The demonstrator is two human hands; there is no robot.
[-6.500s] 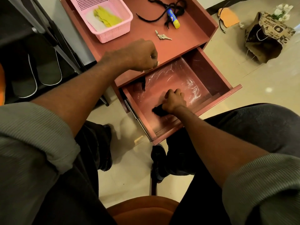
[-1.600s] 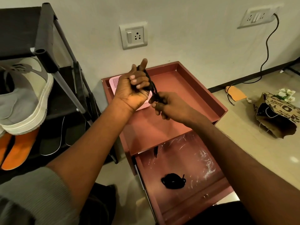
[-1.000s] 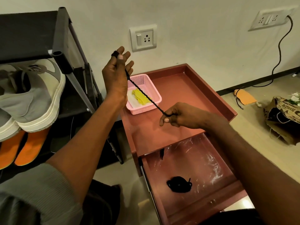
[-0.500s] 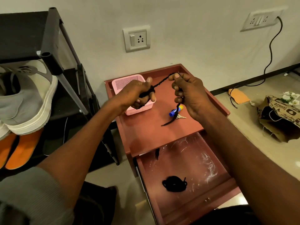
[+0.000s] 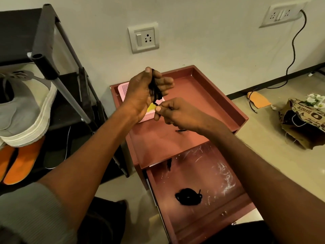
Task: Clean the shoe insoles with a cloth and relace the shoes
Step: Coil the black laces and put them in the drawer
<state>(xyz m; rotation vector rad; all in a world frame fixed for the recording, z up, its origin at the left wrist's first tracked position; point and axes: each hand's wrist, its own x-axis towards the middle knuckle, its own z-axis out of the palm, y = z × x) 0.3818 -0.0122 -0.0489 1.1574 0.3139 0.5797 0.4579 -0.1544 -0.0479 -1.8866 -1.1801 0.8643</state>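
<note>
A black shoelace (image 5: 155, 88) is wound around the fingers of my left hand (image 5: 144, 92), which is raised above the red side table (image 5: 207, 95). My right hand (image 5: 173, 112) pinches the lace's free end just below the left hand. A second black lace (image 5: 188, 197) lies coiled in the open drawer (image 5: 211, 213). A pink basket (image 5: 124, 88) with a yellow cloth (image 5: 151, 107) stands mostly hidden behind my hands. A grey shoe (image 5: 22, 110) with a white sole sits on the black rack (image 5: 44, 41) at left, with orange insoles (image 5: 15, 164) below it.
A wall socket (image 5: 143, 39) is above the table. A black cable (image 5: 292, 57) runs down the wall at right. A brown paper bag (image 5: 302, 124) with white flowers and an orange envelope (image 5: 259, 101) lie on the floor at right.
My left hand rose and turned palm up with more lace wound on it. My right hand dropped below it, holding the lace's short end. The glue stick and keys are now hidden.
</note>
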